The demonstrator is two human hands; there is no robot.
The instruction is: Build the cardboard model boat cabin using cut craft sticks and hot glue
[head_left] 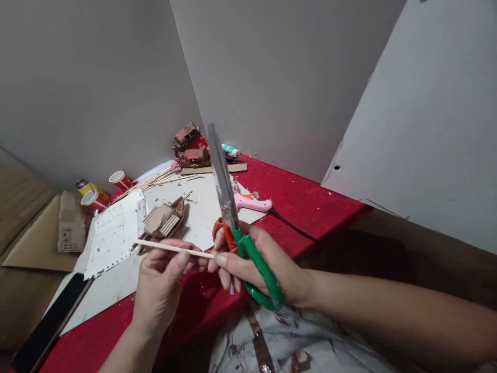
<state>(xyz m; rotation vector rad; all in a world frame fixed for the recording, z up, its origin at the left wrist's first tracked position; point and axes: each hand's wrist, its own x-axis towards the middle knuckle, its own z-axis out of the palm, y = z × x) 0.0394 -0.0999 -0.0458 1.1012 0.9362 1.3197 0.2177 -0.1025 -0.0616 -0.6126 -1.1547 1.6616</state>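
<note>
My left hand (pixel 159 280) pinches a thin pale wooden stick (pixel 155 245) between thumb and fingers. The stick's right end meets the thumb and fingertips of my right hand (pixel 272 254). In that same hand sits a pair of scissors (pixel 224 186) with green handles, the blades together and pointing up. An orange object (pixel 228 234) shows beside the right fingers; whether they hold it I cannot tell. Just beyond my left hand, a small model boat (pixel 165 217) of cardboard and wood stands on the white board (pixel 202 207).
Behind lie a pink glue gun (pixel 254 203) with a black cord, several wooden sticks (pixel 151 181) and brown models (pixel 188 134). At left are paper cups (pixel 120 180), a drawing sheet (pixel 112 233), a cardboard box (pixel 42 233) and a black phone (pixel 54 321). Grey panels (pixel 272 77) enclose the red table (pixel 295 191).
</note>
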